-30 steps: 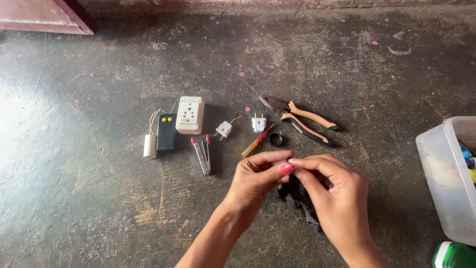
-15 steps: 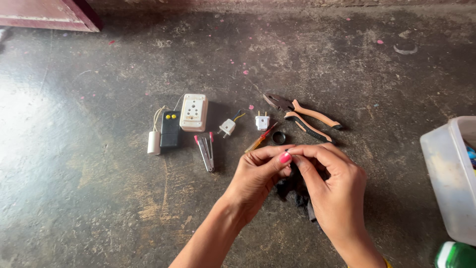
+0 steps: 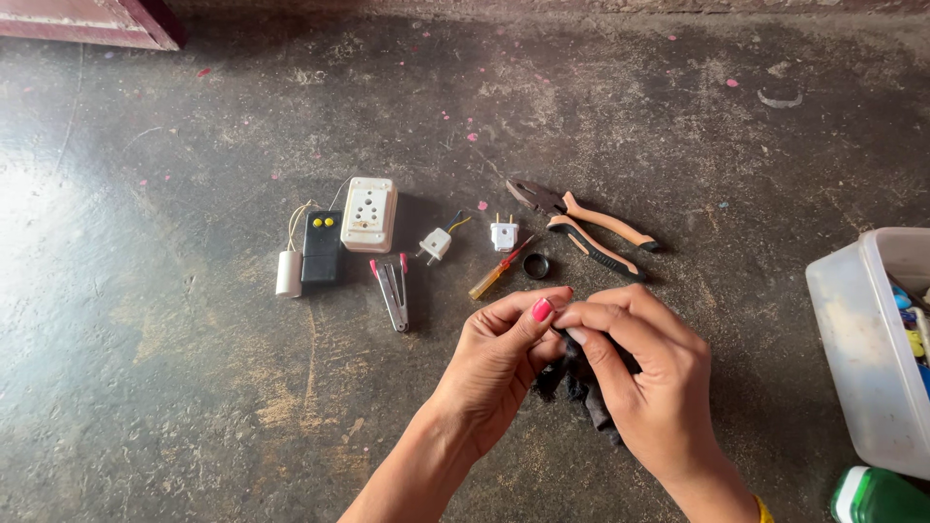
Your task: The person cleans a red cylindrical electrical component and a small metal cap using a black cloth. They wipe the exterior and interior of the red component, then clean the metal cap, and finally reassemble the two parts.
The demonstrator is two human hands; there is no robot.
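Observation:
My left hand (image 3: 499,363) and my right hand (image 3: 647,373) meet over the dark floor, fingertips pinched together on a small black object (image 3: 581,387) that hangs between and below them; most of it is hidden by my fingers. Just beyond my hands lie a black ring (image 3: 537,265), a small yellow-handled screwdriver (image 3: 494,276), a white two-pin plug (image 3: 503,233) and orange-and-black pliers (image 3: 591,228).
Farther left lie a white socket box (image 3: 369,214), a black box with yellow buttons (image 3: 322,246), a white cylinder (image 3: 289,273), a red-handled stripper (image 3: 392,291) and a small white plug (image 3: 435,243). A translucent plastic tub (image 3: 867,358) stands at right, a green bottle (image 3: 877,496) below it.
The view has shifted slightly; my hands stay pinched together on the black object, with only small finger movements.

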